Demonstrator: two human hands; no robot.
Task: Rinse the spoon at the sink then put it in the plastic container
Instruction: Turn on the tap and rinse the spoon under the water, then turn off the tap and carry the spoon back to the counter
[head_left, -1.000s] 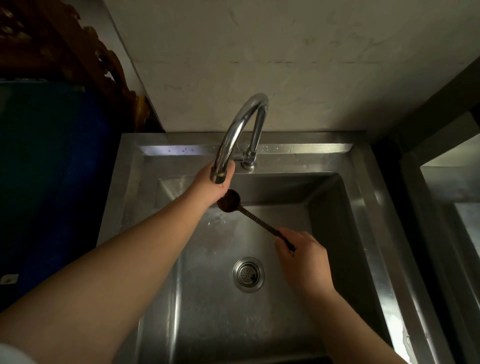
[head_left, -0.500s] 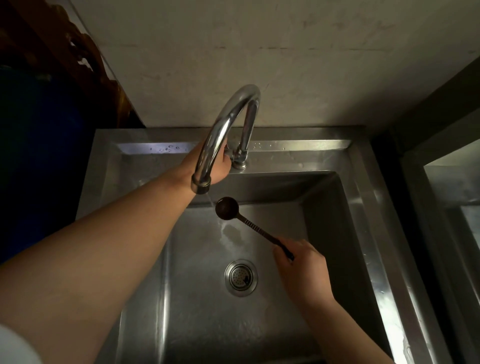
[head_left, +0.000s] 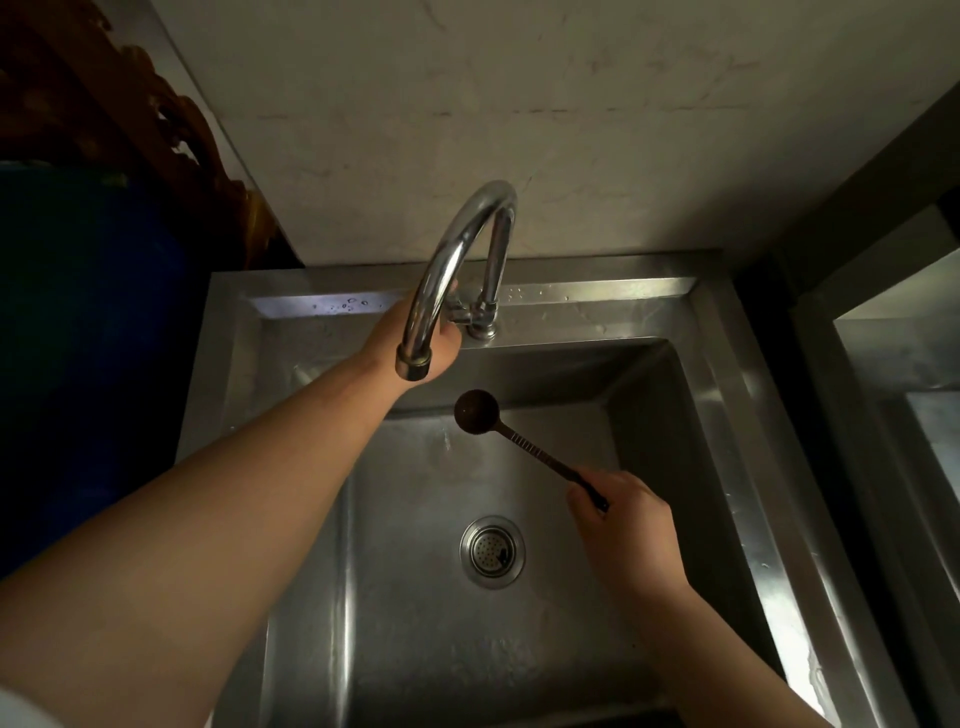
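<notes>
Steel faucet (head_left: 457, 270) hides the left hand (head_left: 415, 338), grip unclear; right hand (head_left: 621, 512) pinches the spoon (head_left: 519, 441) handle-end, so a wet slip could drop it.

- right hand (head_left: 623, 525) is wrapped around the tail end of a dark spoon (head_left: 514, 439), thin ribbed handle, round bowl pointing up and away toward the tap
- spoon bowl sits over the basin, just right of and below the faucet (head_left: 457, 260) spout, not touching it
- left hand (head_left: 415, 343) reaches behind the spout, fingers at the faucet base, mostly hidden by the chrome neck
- steel sink (head_left: 727, 395) looks wet, droplets on the back ledge
- round drain strainer (head_left: 491, 552) in the basin floor, close to the right hand
- can't tell if water is running
</notes>
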